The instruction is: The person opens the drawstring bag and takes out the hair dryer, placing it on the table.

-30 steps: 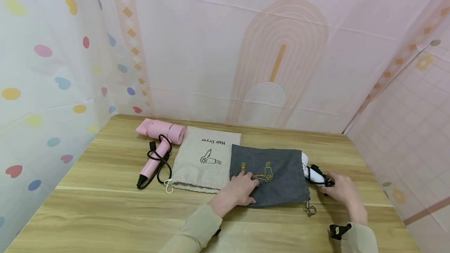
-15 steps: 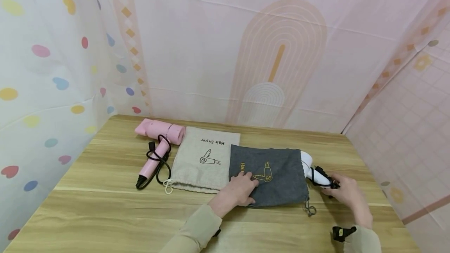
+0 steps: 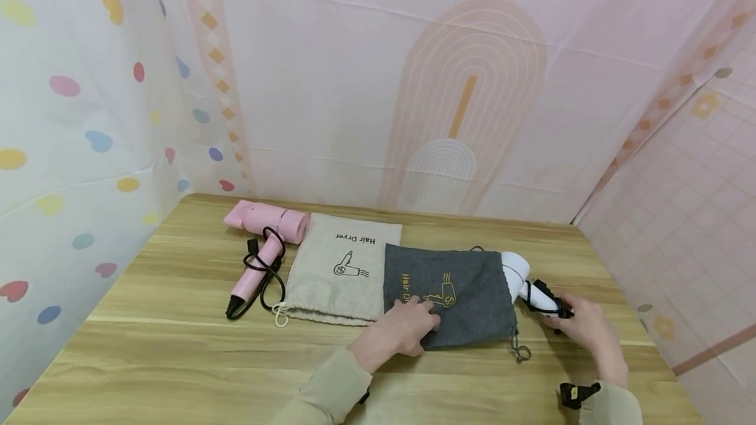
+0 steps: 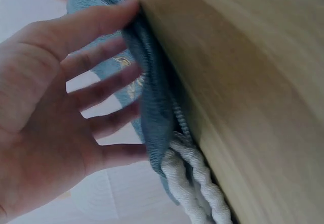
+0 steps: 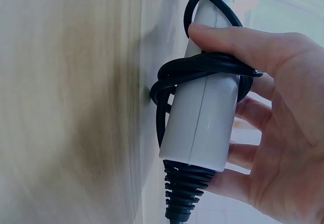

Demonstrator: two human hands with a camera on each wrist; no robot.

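Observation:
A white hair dryer (image 3: 516, 273) sticks out of the right-hand opening of a grey drawstring pouch (image 3: 475, 320), part of its head hidden inside. My right hand (image 3: 590, 330) holds the dryer by its handle (image 5: 200, 123), thumb on one side and fingers behind; black cord (image 5: 202, 68) is wound round that handle. Over the pouch's left part lies my left hand (image 3: 398, 328), fingers extended. In the left wrist view these fingers are spread and nearly straight against the grey cloth (image 4: 154, 107).
A beige pouch (image 3: 348, 294) printed "Hair Dryer" lies to the left, partly under the grey one. Beside it is a pink hair dryer (image 3: 268, 222) with a black cord. Patterned curtains (image 3: 331, 84) stand round the wooden table (image 3: 177, 359).
My right hand has drawn the white dryer rightward, so more of its head shows outside the grey pouch. The left hand has shifted slightly on the cloth, uncovering more lettering.

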